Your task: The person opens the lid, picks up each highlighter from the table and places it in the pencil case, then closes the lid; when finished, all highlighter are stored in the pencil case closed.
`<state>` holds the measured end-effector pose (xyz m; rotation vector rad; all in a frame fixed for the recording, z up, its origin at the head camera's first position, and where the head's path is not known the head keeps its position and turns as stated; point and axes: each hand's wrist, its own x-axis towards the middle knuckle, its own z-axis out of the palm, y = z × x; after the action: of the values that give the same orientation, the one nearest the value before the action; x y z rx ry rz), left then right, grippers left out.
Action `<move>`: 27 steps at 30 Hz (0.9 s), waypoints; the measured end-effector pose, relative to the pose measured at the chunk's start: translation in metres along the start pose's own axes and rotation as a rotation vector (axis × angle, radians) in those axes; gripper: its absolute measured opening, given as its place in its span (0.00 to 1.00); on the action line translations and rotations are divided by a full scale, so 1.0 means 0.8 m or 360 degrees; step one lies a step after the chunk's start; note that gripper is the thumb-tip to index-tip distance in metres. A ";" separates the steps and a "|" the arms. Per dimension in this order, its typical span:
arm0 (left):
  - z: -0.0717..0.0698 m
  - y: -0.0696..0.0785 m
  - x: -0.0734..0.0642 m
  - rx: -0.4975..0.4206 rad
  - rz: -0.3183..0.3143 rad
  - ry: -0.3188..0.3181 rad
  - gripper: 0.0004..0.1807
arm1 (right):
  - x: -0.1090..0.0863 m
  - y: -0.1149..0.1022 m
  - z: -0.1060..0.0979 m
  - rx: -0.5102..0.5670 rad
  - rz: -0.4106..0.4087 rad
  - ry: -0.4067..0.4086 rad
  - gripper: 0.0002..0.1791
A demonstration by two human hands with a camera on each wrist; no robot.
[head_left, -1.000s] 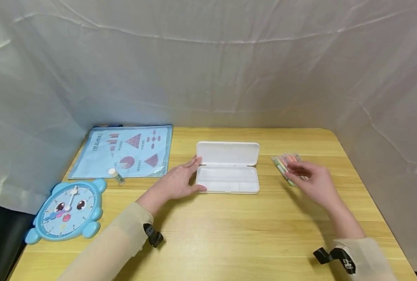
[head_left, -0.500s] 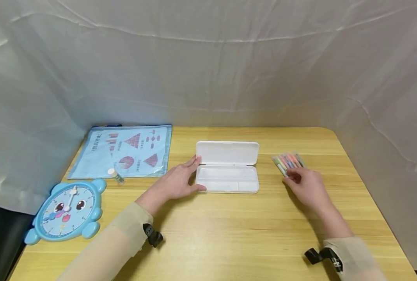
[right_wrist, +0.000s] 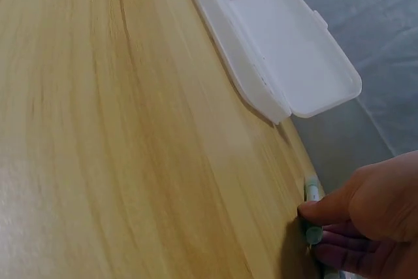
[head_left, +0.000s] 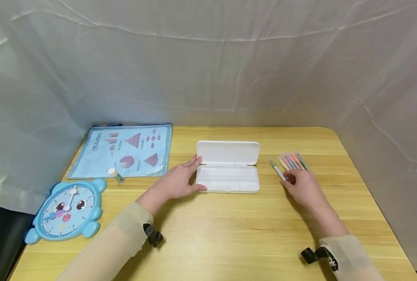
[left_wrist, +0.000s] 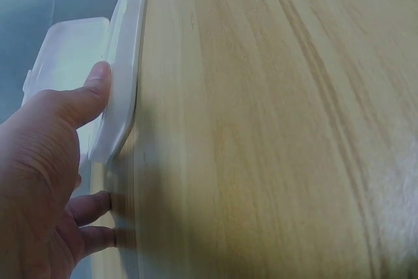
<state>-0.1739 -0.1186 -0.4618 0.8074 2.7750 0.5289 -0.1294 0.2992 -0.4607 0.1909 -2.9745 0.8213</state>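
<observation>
An opened white pencil case point(head_left: 228, 153) stands mid-table, its lid raised at the back. My left hand point(head_left: 176, 182) holds its left end, thumb on the front edge and a finger beside the hinge; the left wrist view shows the thumb point(left_wrist: 98, 86) against the front wall. My right hand point(head_left: 306, 189) pinches the near end of a marker pen point(head_left: 277, 169) with a white barrel and green tip. In the right wrist view that marker lies between thumb and fingers, low over the table. Several coloured markers point(head_left: 293, 160) lie in a row right behind this hand, their near ends hidden.
A blue zip folder point(head_left: 103, 160) with printed charts lies at the back left. At its front edge is a small white-capped tube point(head_left: 116, 176). A blue toy clock point(head_left: 67, 210) lies at the left table edge. Grey fabric point(head_left: 226, 78) walls the back and sides.
My right hand has come down onto the markers and drawn the green-tipped one leftward, apart from the row. The left hand and the pencil case have stayed put.
</observation>
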 end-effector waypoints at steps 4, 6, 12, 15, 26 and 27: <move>-0.001 0.001 0.000 -0.0002 0.0001 0.0002 0.60 | 0.002 0.000 0.000 -0.0024 0.0015 -0.0014 0.11; -0.001 0.002 -0.001 -0.0002 0.0003 0.0006 0.60 | 0.003 0.000 0.001 -0.0029 0.0031 -0.0028 0.11; 0.000 0.001 -0.001 -0.0004 0.0003 0.0015 0.60 | 0.005 0.002 0.003 -0.0037 0.0044 -0.0026 0.10; 0.000 0.001 -0.001 -0.0009 -0.0004 0.0019 0.60 | 0.004 0.000 0.003 -0.0015 0.0038 -0.0007 0.09; 0.001 0.002 -0.002 -0.0016 -0.0011 0.0016 0.60 | -0.001 -0.010 -0.019 0.0178 0.0028 0.0074 0.10; 0.001 0.002 -0.002 -0.0015 -0.0012 0.0014 0.60 | -0.001 -0.011 -0.021 0.0178 0.0016 0.0090 0.10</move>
<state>-0.1716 -0.1178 -0.4617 0.7940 2.7804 0.5451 -0.1273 0.3009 -0.4417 0.1547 -2.8814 0.9781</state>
